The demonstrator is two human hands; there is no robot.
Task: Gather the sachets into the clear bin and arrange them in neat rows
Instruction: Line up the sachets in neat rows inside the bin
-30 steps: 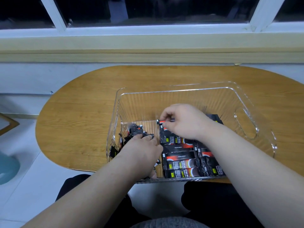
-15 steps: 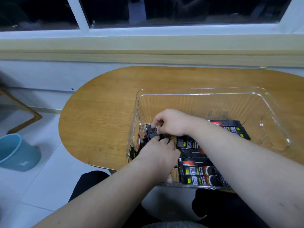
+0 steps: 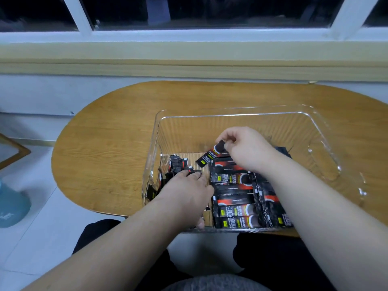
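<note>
Sachet [image 3: 212, 155] pinched in right hand [image 3: 245, 150] over bin [image 3: 231, 115] | left hand [image 3: 186, 192] on loose pile [image 3: 177, 163], grip unclear

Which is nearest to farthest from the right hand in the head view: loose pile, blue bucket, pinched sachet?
1. sachet: pinched in the right hand, hanging to its left.
2. loose pile: at the left end of the bin.
3. blue bucket: on the floor, far left, off the table.

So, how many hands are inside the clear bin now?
2. The left hand rests on the loose sachets at the clear bin's left side; the right hand pinches one sachet above the flat rows.
</note>
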